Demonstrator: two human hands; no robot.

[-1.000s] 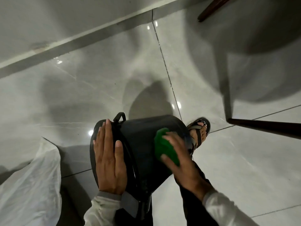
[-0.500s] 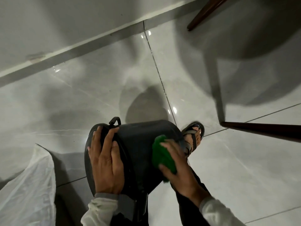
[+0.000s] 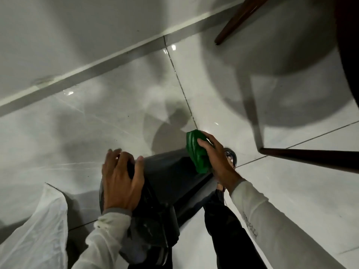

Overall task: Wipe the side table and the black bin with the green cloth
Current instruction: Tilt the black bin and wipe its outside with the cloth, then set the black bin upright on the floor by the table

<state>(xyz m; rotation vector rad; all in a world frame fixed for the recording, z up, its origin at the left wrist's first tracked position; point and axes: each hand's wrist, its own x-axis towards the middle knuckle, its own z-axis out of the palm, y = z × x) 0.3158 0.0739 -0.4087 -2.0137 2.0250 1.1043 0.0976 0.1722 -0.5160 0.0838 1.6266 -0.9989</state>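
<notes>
The black bin [image 3: 171, 177] lies tilted on its side over the tiled floor, its wide end toward my left. My left hand [image 3: 121, 181] grips that wide end, fingers curled over the rim. My right hand [image 3: 217, 158] presses the bunched green cloth [image 3: 196, 150] against the bin's far narrow end. The side table shows only as dark wooden legs [image 3: 310, 159] at the right and its dark edge [image 3: 349, 55] at the top right.
A white plastic bag [image 3: 33, 230] lies on the floor at the lower left. My sandalled foot [image 3: 230, 158] stands just behind my right hand. A wall skirting [image 3: 97, 68] runs diagonally across the top. Glossy tiles spread out ahead of the bin.
My right hand slid the green cloth from the bin's middle up to its far end. My left hand went from flat to curled over the rim. The bin tipped further over.
</notes>
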